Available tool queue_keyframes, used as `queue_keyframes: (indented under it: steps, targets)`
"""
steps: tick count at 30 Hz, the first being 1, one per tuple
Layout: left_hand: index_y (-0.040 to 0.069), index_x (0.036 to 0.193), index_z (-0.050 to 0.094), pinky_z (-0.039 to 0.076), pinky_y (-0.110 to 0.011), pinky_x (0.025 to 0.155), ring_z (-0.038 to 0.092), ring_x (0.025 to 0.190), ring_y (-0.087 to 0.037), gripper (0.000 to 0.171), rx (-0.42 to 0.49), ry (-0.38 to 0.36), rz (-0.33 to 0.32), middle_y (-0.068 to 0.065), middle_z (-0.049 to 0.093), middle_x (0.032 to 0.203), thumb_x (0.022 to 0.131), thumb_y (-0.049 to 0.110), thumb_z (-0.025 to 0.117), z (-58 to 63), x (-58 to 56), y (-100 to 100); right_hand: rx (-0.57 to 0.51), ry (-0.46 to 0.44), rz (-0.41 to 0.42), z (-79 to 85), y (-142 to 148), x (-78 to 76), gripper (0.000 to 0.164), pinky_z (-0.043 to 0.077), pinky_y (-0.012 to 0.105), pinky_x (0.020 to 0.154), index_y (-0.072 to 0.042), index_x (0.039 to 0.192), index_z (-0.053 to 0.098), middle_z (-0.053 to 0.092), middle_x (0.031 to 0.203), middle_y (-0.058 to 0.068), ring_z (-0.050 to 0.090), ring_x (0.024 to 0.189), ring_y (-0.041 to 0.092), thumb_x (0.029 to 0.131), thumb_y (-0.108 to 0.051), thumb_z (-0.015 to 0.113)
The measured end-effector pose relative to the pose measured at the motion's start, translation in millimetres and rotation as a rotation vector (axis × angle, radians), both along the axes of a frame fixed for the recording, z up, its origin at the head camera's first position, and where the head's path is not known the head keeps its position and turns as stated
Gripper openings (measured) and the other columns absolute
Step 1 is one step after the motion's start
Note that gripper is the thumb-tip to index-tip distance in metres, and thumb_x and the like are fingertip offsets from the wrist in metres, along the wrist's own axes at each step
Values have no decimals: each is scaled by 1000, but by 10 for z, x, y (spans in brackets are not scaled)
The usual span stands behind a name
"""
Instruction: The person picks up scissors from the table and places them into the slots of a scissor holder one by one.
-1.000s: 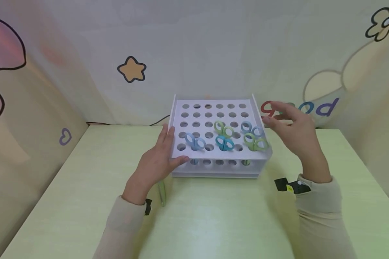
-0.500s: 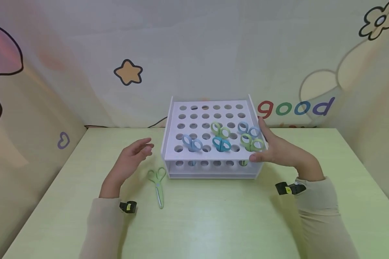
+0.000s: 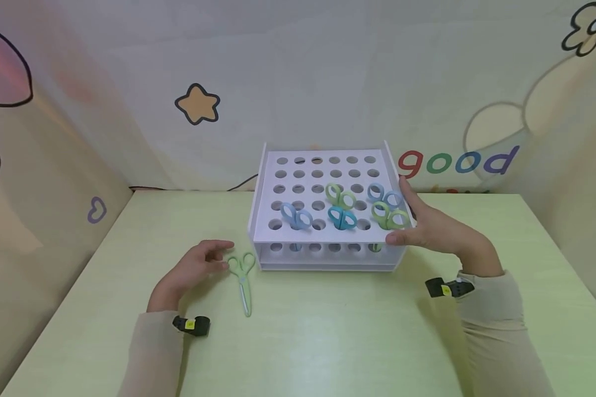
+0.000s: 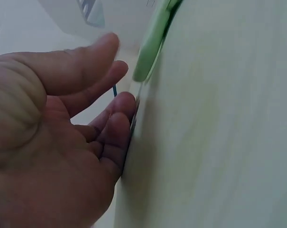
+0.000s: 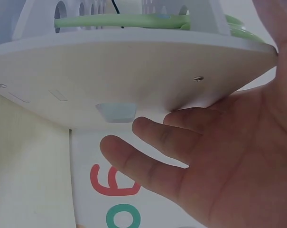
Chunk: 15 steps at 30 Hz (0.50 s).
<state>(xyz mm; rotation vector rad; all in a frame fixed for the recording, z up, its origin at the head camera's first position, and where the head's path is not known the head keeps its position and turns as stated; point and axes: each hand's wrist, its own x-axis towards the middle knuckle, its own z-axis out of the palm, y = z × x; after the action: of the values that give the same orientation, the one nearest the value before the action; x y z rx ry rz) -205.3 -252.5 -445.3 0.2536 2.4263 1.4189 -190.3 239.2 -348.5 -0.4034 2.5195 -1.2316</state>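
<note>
A white scissors rack [image 3: 298,237] with rows of round holes stands at the table's back middle. Several scissors sit in it handles up: green [image 3: 346,199], teal [image 3: 341,219], light blue [image 3: 296,217], another blue pair [image 3: 392,197] and another green pair [image 3: 390,218]. My right hand [image 3: 432,226] holds the rack's right front corner, thumb over the front edge and fingers along the outer side. A loose green pair of scissors [image 3: 244,284] lies on the table left of the rack, handles away. Beside its handles, my left hand [image 3: 193,270] is low over the table with relaxed, empty fingers.
The light wood table [image 3: 328,342] ends at a printed cloth backdrop [image 3: 303,82]. A dark cord [image 3: 243,183] runs along the back, left of the rack. Black straps with cameras [image 3: 191,325] sit on both wrists.
My left hand has left the rack's left side and come down beside the loose scissors. My right hand has come from the air onto the rack's right side.
</note>
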Motion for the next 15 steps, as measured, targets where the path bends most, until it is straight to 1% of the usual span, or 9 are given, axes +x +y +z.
queue_keyframes:
  steps: [3, 6, 9, 11, 15]
  targets:
    - [1, 141, 56, 38, -49, 101, 44, 122, -38, 52, -46, 51, -51, -21, 43, 138, 90, 0, 67, -14, 31, 52, 19, -4, -18, 11, 2, 17, 128, 23, 61, 112, -25, 157, -25, 4, 166, 17, 28, 137, 36, 87, -33, 82]
    - [1, 141, 55, 34, -51, 104, 43, 123, -38, 55, -95, 78, -67, -21, 39, 141, 87, -3, 68, -19, 42, 104, 8, -8, -18, 19, -2, 21, 127, 23, 61, 112, -26, 156, -26, 6, 165, 17, 29, 136, 36, 87, -31, 81]
    - [2, 138, 58, 37, -49, 99, 43, 116, -36, 55, -146, 92, -53, -21, 37, 140, 85, -6, 69, -15, 49, 161, -4, -11, -12, 24, -17, 20, 127, 22, 61, 113, -27, 156, -26, 10, 164, 17, 31, 135, 34, 88, -30, 81]
    - [2, 135, 60, 39, -48, 96, 44, 112, -35, 52, -180, 105, -42, -22, 36, 140, 85, -6, 70, -12, 50, 193, -11, -19, -13, 25, -30, 20, 127, 22, 61, 113, -27, 156, -27, 14, 162, 18, 32, 134, 34, 88, -29, 81]
    - [4, 125, 66, 40, -51, 98, 47, 114, -37, 41, -225, 111, -9, -22, 37, 139, 86, -4, 72, -13, 50, 234, -2, -34, -30, 13, -45, 25, 127, 20, 62, 113, -26, 156, -27, 16, 161, 19, 29, 136, 36, 88, -31, 81]
